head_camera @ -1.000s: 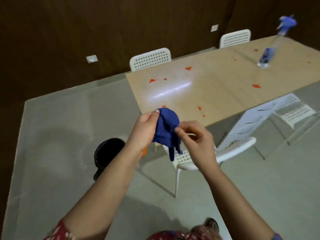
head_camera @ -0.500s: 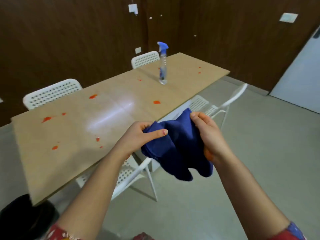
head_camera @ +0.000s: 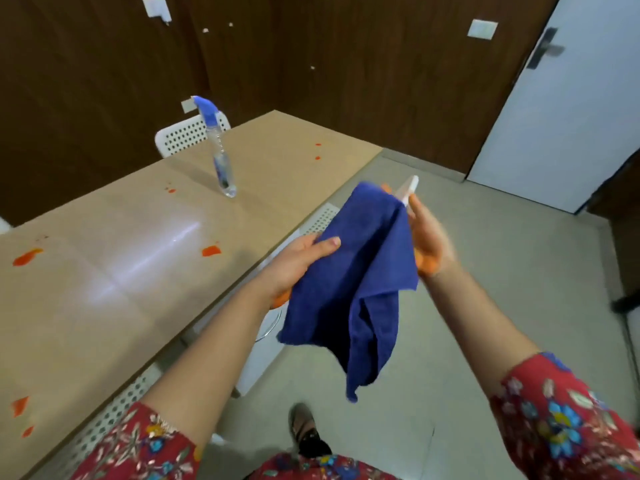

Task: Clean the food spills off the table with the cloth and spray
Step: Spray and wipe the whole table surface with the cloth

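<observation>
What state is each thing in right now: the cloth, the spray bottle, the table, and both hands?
Cloth: opened out, hanging in the air between both hands.
Spray bottle: upright on the table, untouched.
Table: spattered with red spills, unwiped.
Left hand: grips the cloth's left side, thumb on top.
Right hand: holds the cloth's upper right edge; blurred.

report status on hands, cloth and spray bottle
Left hand grips blue cloth; right hand against its right side, blurred, grip unclear. Spray bottle upright on table, untouched; red spills unwiped. White chair at table's near edge.
</observation>
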